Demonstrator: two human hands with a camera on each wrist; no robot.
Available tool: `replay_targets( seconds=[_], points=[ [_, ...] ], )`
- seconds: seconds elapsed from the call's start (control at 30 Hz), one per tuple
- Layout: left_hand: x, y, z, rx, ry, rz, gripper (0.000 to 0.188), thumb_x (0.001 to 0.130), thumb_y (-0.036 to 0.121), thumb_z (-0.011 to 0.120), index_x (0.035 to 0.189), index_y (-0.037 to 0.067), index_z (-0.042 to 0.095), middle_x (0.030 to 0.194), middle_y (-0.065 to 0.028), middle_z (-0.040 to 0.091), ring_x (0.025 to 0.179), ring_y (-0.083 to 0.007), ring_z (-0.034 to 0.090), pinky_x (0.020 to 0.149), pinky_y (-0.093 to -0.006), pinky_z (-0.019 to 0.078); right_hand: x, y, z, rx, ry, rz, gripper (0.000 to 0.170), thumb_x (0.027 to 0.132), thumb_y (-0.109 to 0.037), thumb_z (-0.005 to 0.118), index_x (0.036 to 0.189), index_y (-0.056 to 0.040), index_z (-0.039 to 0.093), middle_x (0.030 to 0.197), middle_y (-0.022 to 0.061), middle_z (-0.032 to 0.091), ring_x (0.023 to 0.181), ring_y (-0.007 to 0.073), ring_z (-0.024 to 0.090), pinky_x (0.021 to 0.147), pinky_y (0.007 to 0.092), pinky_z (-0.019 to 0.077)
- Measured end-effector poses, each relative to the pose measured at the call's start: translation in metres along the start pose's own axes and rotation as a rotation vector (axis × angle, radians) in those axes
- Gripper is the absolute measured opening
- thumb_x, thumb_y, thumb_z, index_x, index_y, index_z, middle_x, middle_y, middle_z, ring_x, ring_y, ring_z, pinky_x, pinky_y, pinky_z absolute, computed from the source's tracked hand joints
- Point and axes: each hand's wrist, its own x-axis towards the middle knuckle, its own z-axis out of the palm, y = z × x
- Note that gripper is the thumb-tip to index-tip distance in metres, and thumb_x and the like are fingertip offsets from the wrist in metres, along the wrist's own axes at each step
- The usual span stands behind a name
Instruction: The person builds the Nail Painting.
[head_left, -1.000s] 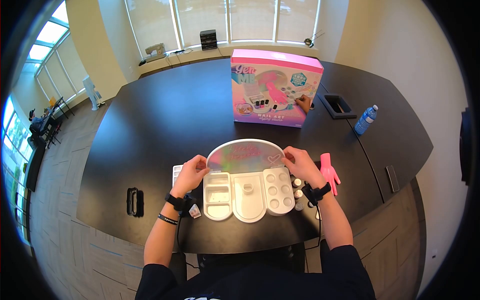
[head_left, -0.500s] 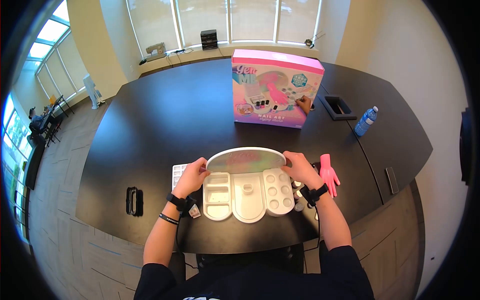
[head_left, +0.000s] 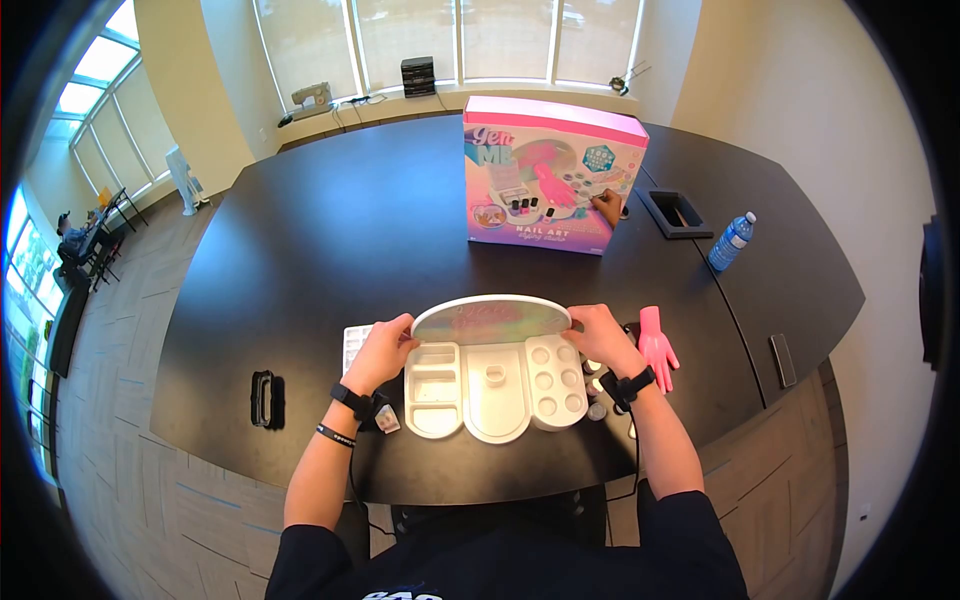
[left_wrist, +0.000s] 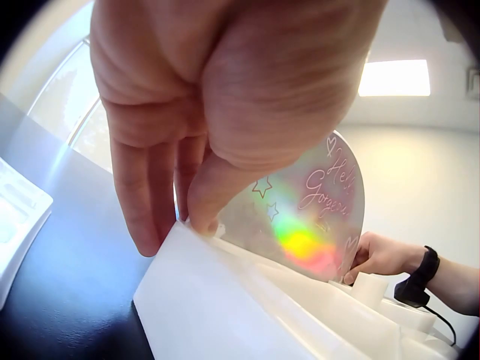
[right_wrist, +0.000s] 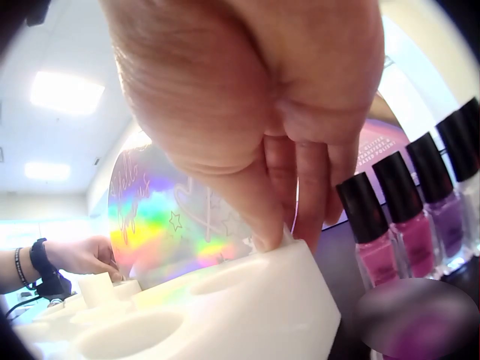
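A white nail-station tray (head_left: 497, 425) lies on the table, with three bins at left, a peg in the middle and several round cups at right. Along its back edge stands a curved, shiny rainbow panel (head_left: 490, 322) with "Hello Gorgeous" lettering, leaning back. My left hand (head_left: 382, 355) pinches the panel's lower left corner, thumb in front and fingers behind, as the left wrist view shows. At the opposite corner my right hand (head_left: 600, 335) pinches it the same way. Nail polish bottles (right_wrist: 401, 217) in pink and purple with black caps stand beside the right hand.
A pink nail art box (head_left: 550, 185) stands behind the tray. On the right are a pink model hand (head_left: 657, 345), a water bottle (head_left: 733, 242) and a phone (head_left: 783, 360). On the left lie a white compartment tray (head_left: 354, 348) and a black frame-like object (head_left: 263, 400).
The panel's top has tipped, so its face looks lower and narrower than a second ago. Both hands have come slightly nearer with it, still gripping the corners. Little differs over the last half second.
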Motion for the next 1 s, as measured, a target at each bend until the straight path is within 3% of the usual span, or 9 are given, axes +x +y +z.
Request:
replay_targets(
  seconds=[0.23, 0.57, 1.0],
  points=[
    [0.002, -0.003, 0.0, 0.064, 0.006, 0.049, 0.012, 0.093, 0.002, 0.075, 0.102, -0.004, 0.068, 0.093, -0.0274, 0.075, 0.091, -0.0496, 0.072, 0.077, -0.0496, 0.0565, 0.001, -0.001, -0.001, -0.022, -0.012, 0.039, 0.019, 0.085, -0.004, 0.079, 0.102, 0.0036, 0.08, 0.084, 0.0259, 0.075, 0.075, 0.0418, 0.074, 0.076, 0.0461, 0.0588],
    [0.001, 0.009, -0.004, 0.088, -0.016, 0.015, 0.008, 0.095, 0.003, 0.072, 0.1, -0.004, 0.07, 0.09, -0.0285, 0.072, 0.089, -0.0512, 0.069, 0.076, -0.0501, 0.0551, 0.006, -0.002, -0.004, -0.068, -0.07, 0.082, 0.02, 0.085, -0.005, 0.08, 0.103, 0.0004, 0.083, 0.085, 0.0245, 0.077, 0.077, 0.0394, 0.076, 0.078, 0.044, 0.0604],
    [0.004, -0.007, 0.003, 0.123, -0.066, 0.023, 0.011, 0.101, 0.005, 0.068, 0.108, -0.002, 0.072, 0.095, -0.0298, 0.073, 0.097, -0.0526, 0.068, 0.082, -0.0549, 0.0558, 0.004, -0.008, -0.003, -0.119, -0.132, 0.15, 0.017, 0.091, -0.007, 0.074, 0.104, 0.0026, 0.081, 0.092, 0.0276, 0.077, 0.085, 0.0448, 0.076, 0.083, 0.0486, 0.0604]
  ],
)
